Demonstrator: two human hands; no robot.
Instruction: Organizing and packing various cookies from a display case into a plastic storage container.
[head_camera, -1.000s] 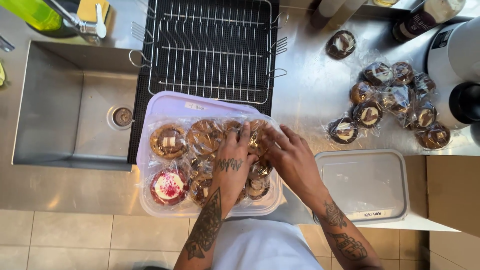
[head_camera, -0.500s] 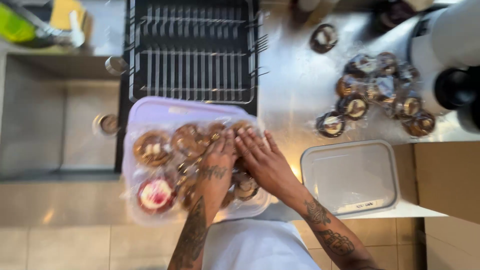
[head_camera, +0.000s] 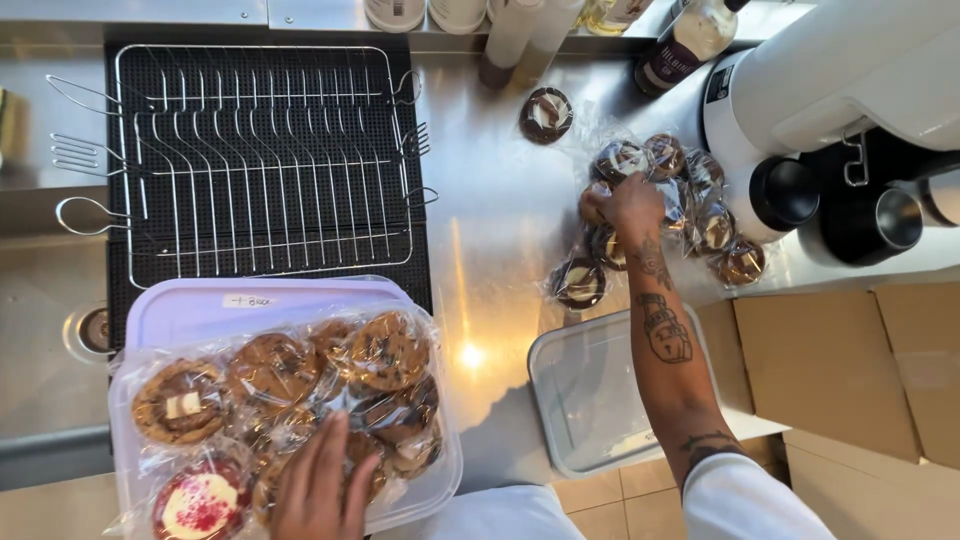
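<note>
Steel table (head_camera: 500, 240), shiny w/ a glare spot, carries everything I see. Right hand (head_camera: 632, 205) is stretched far out, forearm straight and tattooed, fingers curled down onto the pile of wrapped cookies (head_camera: 665, 205) by the white machine (head_camera: 830, 80); it looks like it's closing on one packet, but I can't tell if the grip is complete, since the back of the hand hides the fingertips. Left hand (head_camera: 322, 490) sits low in frame, fingers together and fairly flat, resting on the wrapped cookies in the plastic tub (head_camera: 285, 410); wrist is cut off by the bottom edge.

Tub is translucent, lavender-tinted, rounded corners, packed w/ round brown choc-chip cookies in crinkly clear film, plus one red-and-white cookie (head_camera: 200, 505) at the front left corner. Its lid (head_camera: 600, 390), clear and rectangular, lies apart to the right, partly under the right forearm and overhanging the table edge. One lone dark cookie (head_camera: 546, 113) sits near the bottles at the back. Wire dish rack (head_camera: 250, 160) on a black mat sits just behind the tub; sink (head_camera: 60, 330) at left is cropped. Pile cookies blur together under film, so an exact count isn't possible.
</note>
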